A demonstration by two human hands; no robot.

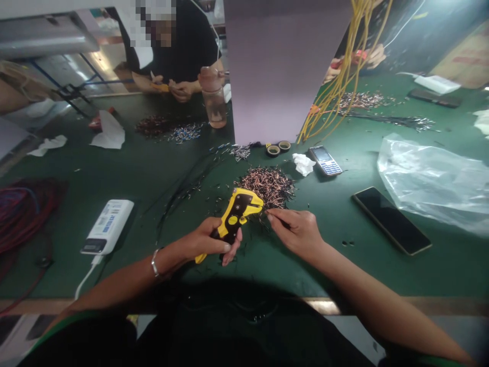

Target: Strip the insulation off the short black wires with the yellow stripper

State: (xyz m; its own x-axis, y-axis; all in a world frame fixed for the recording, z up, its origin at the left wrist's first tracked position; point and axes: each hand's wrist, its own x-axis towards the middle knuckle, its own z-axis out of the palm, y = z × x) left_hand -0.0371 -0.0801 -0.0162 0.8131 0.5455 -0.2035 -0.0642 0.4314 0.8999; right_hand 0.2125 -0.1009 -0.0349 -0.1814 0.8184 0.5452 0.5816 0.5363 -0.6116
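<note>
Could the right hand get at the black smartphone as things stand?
Probably yes: the black smartphone lies flat to the right of the right hand, and nothing bulky stands between them.

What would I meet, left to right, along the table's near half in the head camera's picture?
Red cable coil, white power bank, yellow-and-black wire stripper, right hand, black smartphone.

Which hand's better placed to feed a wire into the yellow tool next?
Likely right: right hand is pinched near the yellow tool's mouth, beside the copper-tipped pile; left hand is busy gripping the tool.
</note>
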